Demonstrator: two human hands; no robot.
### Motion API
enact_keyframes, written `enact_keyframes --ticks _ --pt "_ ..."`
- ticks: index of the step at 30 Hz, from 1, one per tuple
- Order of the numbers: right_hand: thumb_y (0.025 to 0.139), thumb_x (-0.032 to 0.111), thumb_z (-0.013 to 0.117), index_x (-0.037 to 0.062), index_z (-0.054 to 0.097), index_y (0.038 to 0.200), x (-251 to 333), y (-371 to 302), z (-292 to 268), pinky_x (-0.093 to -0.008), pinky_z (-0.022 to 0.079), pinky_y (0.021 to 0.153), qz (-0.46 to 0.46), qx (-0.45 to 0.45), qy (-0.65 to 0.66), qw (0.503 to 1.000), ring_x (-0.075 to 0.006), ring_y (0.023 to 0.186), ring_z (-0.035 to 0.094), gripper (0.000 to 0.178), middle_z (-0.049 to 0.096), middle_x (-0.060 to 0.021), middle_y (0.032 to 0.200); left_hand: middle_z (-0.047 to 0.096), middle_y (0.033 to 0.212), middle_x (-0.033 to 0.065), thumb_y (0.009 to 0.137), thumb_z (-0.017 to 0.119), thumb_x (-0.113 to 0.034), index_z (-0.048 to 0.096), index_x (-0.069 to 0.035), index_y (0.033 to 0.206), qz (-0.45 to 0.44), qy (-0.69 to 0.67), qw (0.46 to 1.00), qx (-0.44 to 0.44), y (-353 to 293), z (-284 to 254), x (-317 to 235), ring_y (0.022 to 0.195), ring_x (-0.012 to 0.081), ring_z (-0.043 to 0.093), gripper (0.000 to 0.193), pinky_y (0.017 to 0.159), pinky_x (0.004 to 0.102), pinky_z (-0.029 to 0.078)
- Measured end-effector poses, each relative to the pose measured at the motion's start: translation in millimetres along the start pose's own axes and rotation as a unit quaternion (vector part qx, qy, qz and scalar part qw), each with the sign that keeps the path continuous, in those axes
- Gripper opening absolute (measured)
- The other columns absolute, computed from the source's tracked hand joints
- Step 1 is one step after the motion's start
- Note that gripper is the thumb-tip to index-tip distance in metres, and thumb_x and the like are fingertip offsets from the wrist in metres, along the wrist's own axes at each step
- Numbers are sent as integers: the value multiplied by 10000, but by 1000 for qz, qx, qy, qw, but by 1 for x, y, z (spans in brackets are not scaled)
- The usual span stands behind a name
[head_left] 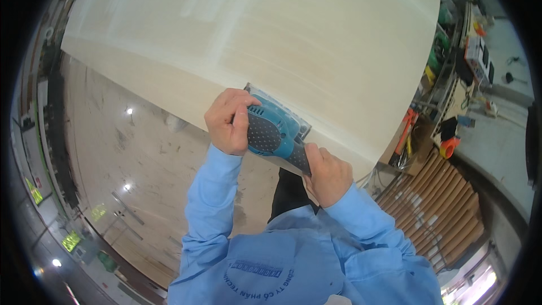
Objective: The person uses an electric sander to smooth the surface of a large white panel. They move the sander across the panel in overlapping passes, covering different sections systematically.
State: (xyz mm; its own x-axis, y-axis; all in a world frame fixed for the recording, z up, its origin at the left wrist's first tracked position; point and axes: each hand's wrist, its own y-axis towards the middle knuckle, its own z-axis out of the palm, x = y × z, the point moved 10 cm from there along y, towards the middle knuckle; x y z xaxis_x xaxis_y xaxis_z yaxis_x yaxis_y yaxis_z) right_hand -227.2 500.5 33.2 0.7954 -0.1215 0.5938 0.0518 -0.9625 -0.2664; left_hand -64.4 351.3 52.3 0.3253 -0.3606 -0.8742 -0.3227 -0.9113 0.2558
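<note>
A teal and black electric sander [270, 130] rests with its flat pad on the near edge of a large pale board [316, 34]. My left hand [228, 121] wraps round the front of its body, the thumb along the side. Behind it, my right hand [328, 174] grips the black rear handle. Whitish dusty streaks run over the board's surface, mostly at the left and along the near edge. The underside of the sander's pad is hidden against the board.
Tools with orange handles [404, 135] lie beside the board's right corner. A workbench with cables and boxes [479, 59] runs along the right. Stacked brown slatted pieces [437, 206] stand at the lower right. The scuffed floor [130, 135] spreads out at the left.
</note>
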Motion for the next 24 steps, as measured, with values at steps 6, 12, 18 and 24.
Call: enact_keyframes --ticks 6,12,18,24 --pt "807 50 707 97 539 1052 -46 -34 -29 -461 534 569 3 -25 37 999 -334 706 675 301 598 -113 813 674 895 190 942 492 -208 716 51 888 -27 20 999 27 -10 59 -35 830 300 642 347 762 363 503" --pt "823 36 656 113 552 1024 -123 -101 -59 -457 538 588 7 -21 58 998 -330 724 677 239 603 -109 809 679 912 194 959 481 -249 716 62 888 -45 40 998 23 -52 141 -80 857 296 645 397 792 372 506" --pt "788 71 717 121 581 1061 -199 -166 -100 -515 514 625 56 -6 57 997 -389 757 666 309 618 -131 815 689 902 205 943 511 -229 730 30 889 -45 63 997 17 -85 227 -134 855 342 674 344 790 413 535" --pt "744 75 761 115 574 1038 -193 -153 -101 -508 506 601 24 14 18 999 -376 745 668 351 602 -117 784 682 883 210 932 512 -225 738 27 890 -65 81 995 -13 -89 217 -128 843 345 671 341 781 408 536"
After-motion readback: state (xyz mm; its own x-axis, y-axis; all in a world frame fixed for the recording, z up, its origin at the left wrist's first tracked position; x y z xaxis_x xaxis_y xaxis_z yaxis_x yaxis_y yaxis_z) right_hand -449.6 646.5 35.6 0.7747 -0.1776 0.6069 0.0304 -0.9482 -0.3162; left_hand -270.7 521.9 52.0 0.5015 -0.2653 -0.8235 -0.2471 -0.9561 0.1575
